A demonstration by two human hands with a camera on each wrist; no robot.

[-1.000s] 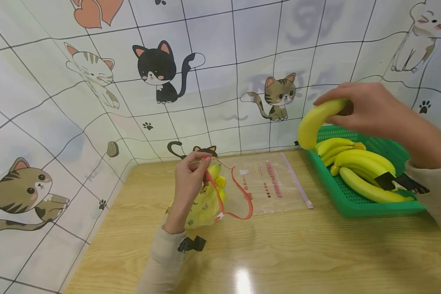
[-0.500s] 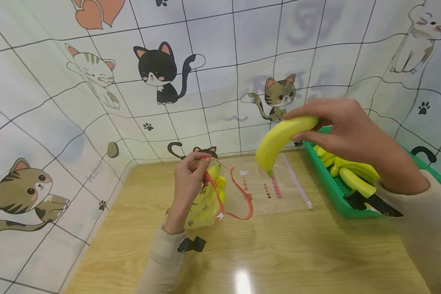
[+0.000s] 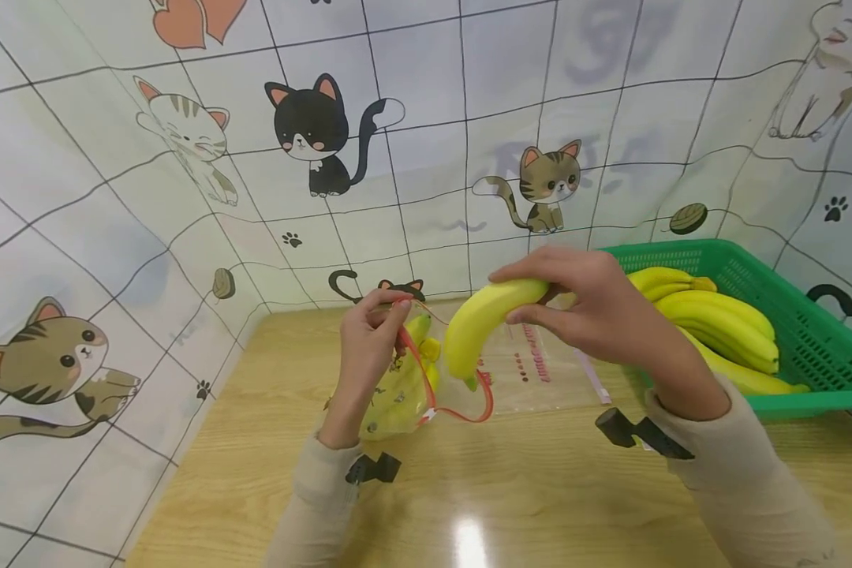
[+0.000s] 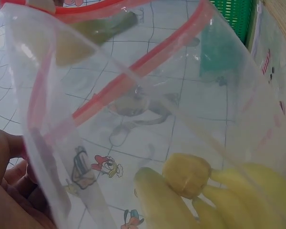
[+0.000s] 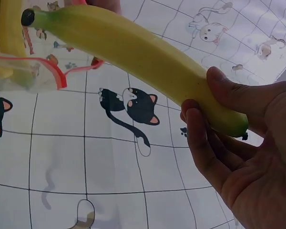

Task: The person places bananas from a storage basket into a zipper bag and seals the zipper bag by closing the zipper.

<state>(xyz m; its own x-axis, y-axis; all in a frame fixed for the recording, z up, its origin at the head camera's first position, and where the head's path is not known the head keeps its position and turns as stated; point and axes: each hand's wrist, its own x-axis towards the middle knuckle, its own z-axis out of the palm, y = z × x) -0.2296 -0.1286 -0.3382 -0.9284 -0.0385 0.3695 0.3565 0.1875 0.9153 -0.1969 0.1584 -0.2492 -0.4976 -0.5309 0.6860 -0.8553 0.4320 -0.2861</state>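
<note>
My right hand (image 3: 589, 308) grips a single yellow banana (image 3: 479, 323) near one end, its green-tipped other end pointing down over the mouth of a zip bag. That clear bag (image 4: 148, 105) has a red zip edge (image 3: 461, 416) and cartoon prints, and its mouth stands open. With thumb and fingers my left hand (image 3: 369, 335) pinches the bag's rim at the upper left. Inside the bag lie a bunch of bananas (image 4: 248, 191) and a single one (image 4: 159, 200). In the right wrist view the held banana (image 5: 133, 45) crosses in front of the bag.
At the right a green basket (image 3: 788, 288) holds more bananas (image 3: 724, 315). A flat clear bag with a lilac zip edge (image 3: 596, 379) lies on the wooden table (image 3: 539, 481). A cat-print wall covering (image 3: 426, 158) rises behind and at the left.
My right hand has brought the banana left and down from above the green basket to the red-edged bag's mouth. My left hand keeps its pinch on the bag.
</note>
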